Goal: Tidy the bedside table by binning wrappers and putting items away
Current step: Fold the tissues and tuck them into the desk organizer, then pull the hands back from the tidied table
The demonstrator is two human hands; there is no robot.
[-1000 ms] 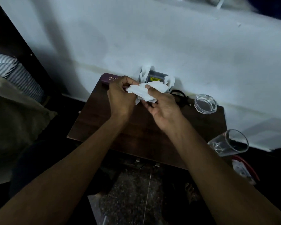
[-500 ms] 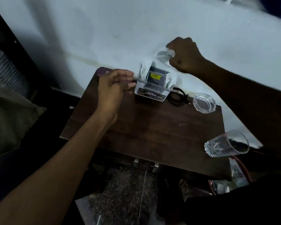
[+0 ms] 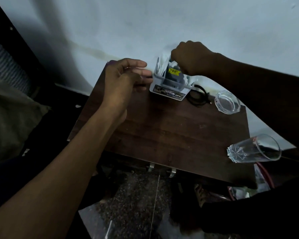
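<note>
My right hand [image 3: 190, 57] is bunched into a fist over the little white box [image 3: 169, 83] at the back of the counter [image 3: 162, 131], stuffing white tissue [image 3: 162, 63] down into it. The fingers are curled tight, and I think they've got some of the tissue in them, though the grip itself is hidden from this angle. My left hand [image 3: 123, 80] is loose and open, holding nothing, fingertips just at the box's left side.

What worries me: the box looks light and already crammed, with something grey wearing a yellow sticker [image 3: 173, 71] in the middle. If I shove too hard it probably tips toward the wall or slides, since my left hand isn't really bracing it. The tissue could also just spring back out and land on the counter again.

The cable [image 3: 197, 99] is coiled right beside the box, and the glass dish [image 3: 227, 105] is near it. The tumbler [image 3: 254, 149] is lying on its side at the right edge, under my forearm. One sloppy pull-back with my arm and I'd guess that one rolls off.
</note>
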